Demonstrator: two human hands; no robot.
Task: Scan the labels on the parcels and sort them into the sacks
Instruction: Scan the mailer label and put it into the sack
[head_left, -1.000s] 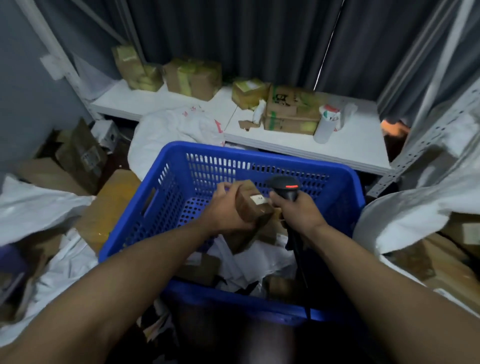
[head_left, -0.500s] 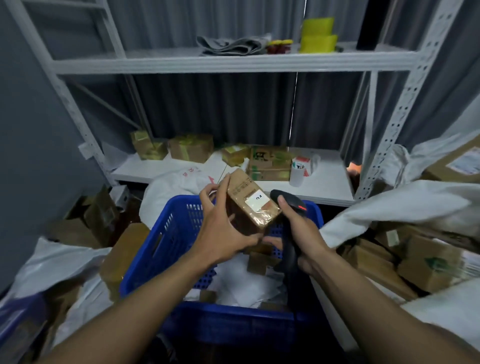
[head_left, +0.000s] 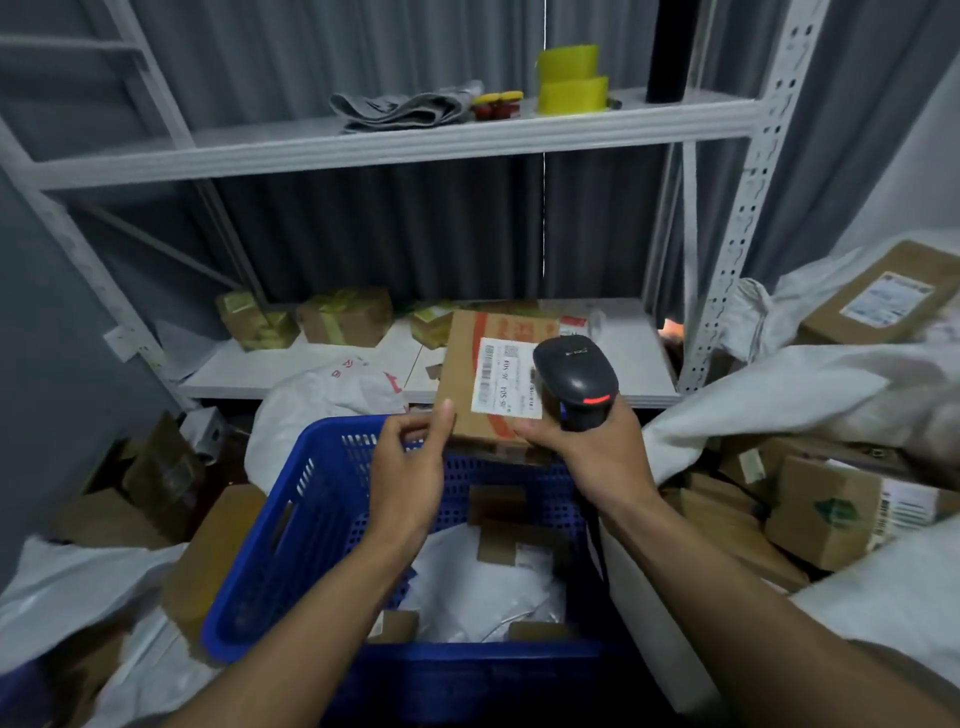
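Above the far rim of the blue crate (head_left: 249, 571), a brown parcel (head_left: 462, 374) held upright, its white label (head_left: 506, 376) facing the camera. Tight on every side of the crate: one white sack (head_left: 769, 410) bulging against its right side, another sack (head_left: 311, 410) behind its far left corner, a third sack (head_left: 62, 587) slumped to its left among loose cartons (head_left: 161, 478). Open room only straight above the crate, up to the lower shelf (head_left: 639, 358) of the metal rack behind it.

At the parcel's lower left corner, left hand (head_left: 410, 467) pinching it between thumb and curled fingers. At the lower right corner, right hand (head_left: 597, 457) wrapped round the grip of a black scanner (head_left: 574, 379), thumb touching the parcel, scanner head covering the label's right margin.

Inside the crate, white mailers (head_left: 478, 582) and small boxes (head_left: 501, 540), partly hidden under both forearms. Near rim of the crate dark and blurred. Print on the label too small to read. Bottom edge of the parcel partly hidden behind the hands.
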